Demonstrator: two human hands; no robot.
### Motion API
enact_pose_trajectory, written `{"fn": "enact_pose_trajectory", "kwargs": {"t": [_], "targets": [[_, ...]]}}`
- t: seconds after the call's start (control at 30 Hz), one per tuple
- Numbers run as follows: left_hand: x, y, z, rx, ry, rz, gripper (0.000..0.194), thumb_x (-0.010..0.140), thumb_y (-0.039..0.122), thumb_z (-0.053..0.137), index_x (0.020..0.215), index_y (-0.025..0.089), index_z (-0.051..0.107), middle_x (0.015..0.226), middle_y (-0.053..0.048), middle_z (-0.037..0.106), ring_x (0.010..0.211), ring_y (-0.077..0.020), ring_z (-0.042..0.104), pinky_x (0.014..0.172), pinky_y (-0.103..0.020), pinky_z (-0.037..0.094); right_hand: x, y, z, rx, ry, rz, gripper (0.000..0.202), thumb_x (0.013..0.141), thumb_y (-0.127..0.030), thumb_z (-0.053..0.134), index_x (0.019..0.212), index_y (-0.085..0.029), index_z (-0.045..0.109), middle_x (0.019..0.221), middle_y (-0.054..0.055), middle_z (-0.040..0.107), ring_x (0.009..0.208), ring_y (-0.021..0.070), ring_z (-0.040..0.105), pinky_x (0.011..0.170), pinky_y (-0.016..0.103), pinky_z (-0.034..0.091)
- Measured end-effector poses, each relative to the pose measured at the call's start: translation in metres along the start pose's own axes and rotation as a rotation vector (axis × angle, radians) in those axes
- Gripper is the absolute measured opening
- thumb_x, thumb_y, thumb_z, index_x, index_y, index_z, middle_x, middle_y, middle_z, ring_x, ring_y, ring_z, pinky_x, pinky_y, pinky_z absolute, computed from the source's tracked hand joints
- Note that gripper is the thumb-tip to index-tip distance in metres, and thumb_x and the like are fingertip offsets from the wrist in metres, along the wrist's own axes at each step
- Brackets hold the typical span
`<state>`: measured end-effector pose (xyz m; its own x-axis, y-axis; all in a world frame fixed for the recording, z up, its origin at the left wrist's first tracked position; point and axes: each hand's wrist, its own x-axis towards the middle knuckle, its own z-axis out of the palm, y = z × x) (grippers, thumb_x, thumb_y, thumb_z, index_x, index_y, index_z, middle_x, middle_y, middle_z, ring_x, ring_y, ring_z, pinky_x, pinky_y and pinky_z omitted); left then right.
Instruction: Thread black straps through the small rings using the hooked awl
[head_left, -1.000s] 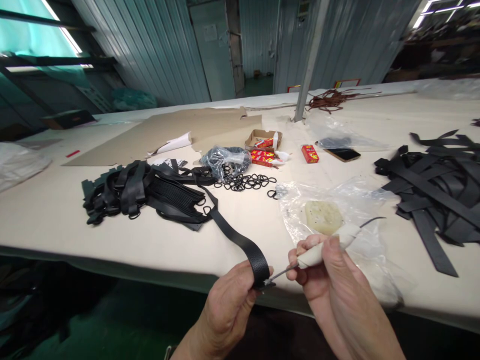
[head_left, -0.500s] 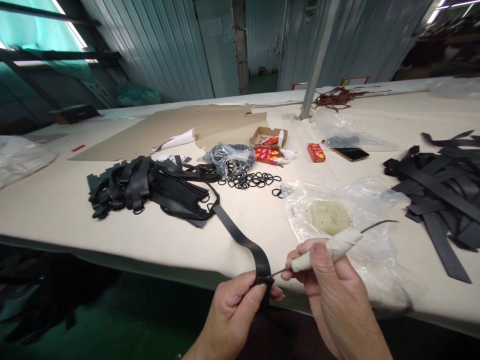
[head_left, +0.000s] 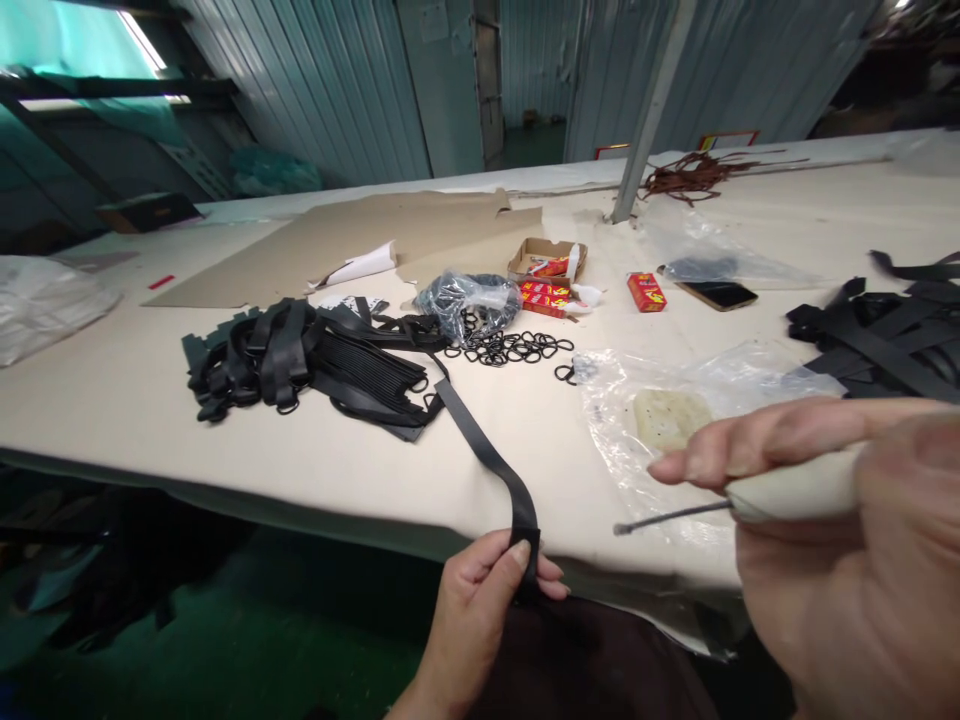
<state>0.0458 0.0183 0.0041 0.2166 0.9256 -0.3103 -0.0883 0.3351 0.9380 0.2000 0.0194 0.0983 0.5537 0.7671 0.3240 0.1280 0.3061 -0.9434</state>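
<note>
My left hand (head_left: 480, 600) pinches the near end of a black strap (head_left: 487, 455) at the table's front edge. The strap's other end lies on the table by a bundle of black straps (head_left: 277, 360). Close to the camera on the right, my right hand (head_left: 840, 540) is closed around a tool with a pale wrapped handle (head_left: 795, 490) and a thin dark metal shaft. The shaft's tip points left, apart from the strap. Past that hand, a yellowish block (head_left: 671, 418) rests on a clear plastic bag (head_left: 607, 400).
Black metal rings (head_left: 517, 347) lie near a bagged dark coil (head_left: 465, 305). Behind them stand red and yellow boxes (head_left: 546, 297) and an open carton (head_left: 551, 250). A phone (head_left: 718, 294), more black straps (head_left: 892, 340) and a metal post (head_left: 652, 110) are on the right.
My right hand has drawn the tool away from the strap, rightward and closer to the camera. My left hand still grips the strap's end. The view has shifted slightly.
</note>
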Motion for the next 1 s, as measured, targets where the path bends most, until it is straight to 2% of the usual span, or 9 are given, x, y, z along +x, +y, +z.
{"fn": "enact_pose_trajectory", "kwargs": {"t": [0.07,0.13,0.23,0.37,0.43,0.5,0.67,0.87,1.0], "targets": [[-0.002,-0.002,-0.001,-0.08,0.01,-0.017,0.028,0.084,0.035,0.054,0.076,0.012,0.068,0.069,-0.007,0.07,0.067,-0.0193,0.064,0.07,-0.029,0.047,0.002,0.007,-0.006,0.057,-0.12,0.084,0.026,0.087,-0.04,0.05,0.071,-0.021,0.057,0.064,0.001,0.055,0.055,0.0159,0.058,0.048,0.027,0.048],[-0.005,-0.002,-0.002,-0.152,-0.007,-0.041,0.027,0.085,0.034,0.053,0.079,0.012,0.067,0.072,-0.007,0.07,0.069,-0.0182,0.063,0.071,-0.028,0.046,-0.004,0.024,-0.01,-0.022,-0.343,0.286,0.024,0.087,-0.041,0.051,0.08,-0.02,0.059,0.062,0.0,0.055,0.05,0.0127,0.052,0.043,0.023,0.042],[-0.01,-0.001,-0.002,-0.236,-0.061,-0.08,0.025,0.087,0.033,0.052,0.083,0.012,0.066,0.076,-0.007,0.07,0.069,-0.0164,0.063,0.071,-0.027,0.046,-0.021,0.05,-0.008,-0.18,-0.603,0.478,0.029,0.086,-0.045,0.05,0.083,-0.017,0.059,0.06,-0.002,0.05,0.055,0.0119,0.049,0.048,0.022,0.039],[-0.016,0.001,0.001,-0.287,-0.087,-0.074,0.024,0.087,0.032,0.053,0.085,0.012,0.066,0.069,-0.005,0.068,0.068,-0.0165,0.062,0.07,-0.027,0.046,-0.041,0.063,0.002,-0.04,-0.791,0.604,0.033,0.087,-0.044,0.048,0.07,-0.016,0.05,0.06,-0.003,0.048,0.058,0.011,0.045,0.057,0.023,0.037],[-0.019,-0.001,0.002,-0.259,-0.07,-0.069,0.025,0.086,0.034,0.053,0.083,0.012,0.067,0.064,-0.004,0.066,0.066,-0.0168,0.061,0.068,-0.027,0.046,-0.049,0.065,0.006,0.037,-0.788,0.667,0.033,0.086,-0.044,0.05,0.069,-0.017,0.047,0.056,-0.005,0.043,0.054,0.0098,0.042,0.054,0.023,0.035],[-0.021,-0.005,0.002,-0.209,-0.047,-0.064,0.026,0.085,0.035,0.054,0.081,0.013,0.066,0.062,-0.003,0.065,0.063,-0.016,0.059,0.066,-0.026,0.046,-0.056,0.069,0.008,0.041,-0.721,0.696,0.031,0.083,-0.044,0.053,0.072,-0.016,0.049,0.054,-0.006,0.041,0.05,0.009,0.041,0.052,0.022,0.034],[-0.025,-0.012,0.0,-0.105,0.029,-0.015,0.027,0.083,0.036,0.057,0.071,0.013,0.064,0.061,-0.001,0.063,0.059,-0.0125,0.053,0.059,-0.021,0.041,-0.071,0.081,0.014,-0.08,-0.592,0.602,0.03,0.078,-0.045,0.057,0.069,-0.018,0.049,0.052,-0.006,0.04,0.046,0.0099,0.041,0.046,0.022,0.035],[-0.024,-0.014,-0.009,-0.232,-0.096,-0.04,0.031,0.09,0.036,0.047,0.08,0.013,0.064,0.063,-0.002,0.063,0.066,-0.014,0.058,0.065,-0.023,0.041,-0.072,0.08,0.02,-0.009,-0.637,0.679,0.029,0.079,-0.044,0.056,0.071,-0.017,0.047,0.049,-0.008,0.039,0.04,0.0075,0.041,0.041,0.019,0.032],[-0.023,-0.015,-0.012,-0.271,-0.102,-0.074,0.032,0.087,0.039,0.051,0.074,0.012,0.064,0.062,-0.003,0.064,0.056,-0.0126,0.058,0.059,-0.022,0.041,-0.073,0.077,0.022,-0.049,-0.652,0.705,0.034,0.078,-0.05,0.055,0.069,-0.018,0.045,0.047,-0.008,0.039,0.037,0.0077,0.041,0.039,0.019,0.032]]}}
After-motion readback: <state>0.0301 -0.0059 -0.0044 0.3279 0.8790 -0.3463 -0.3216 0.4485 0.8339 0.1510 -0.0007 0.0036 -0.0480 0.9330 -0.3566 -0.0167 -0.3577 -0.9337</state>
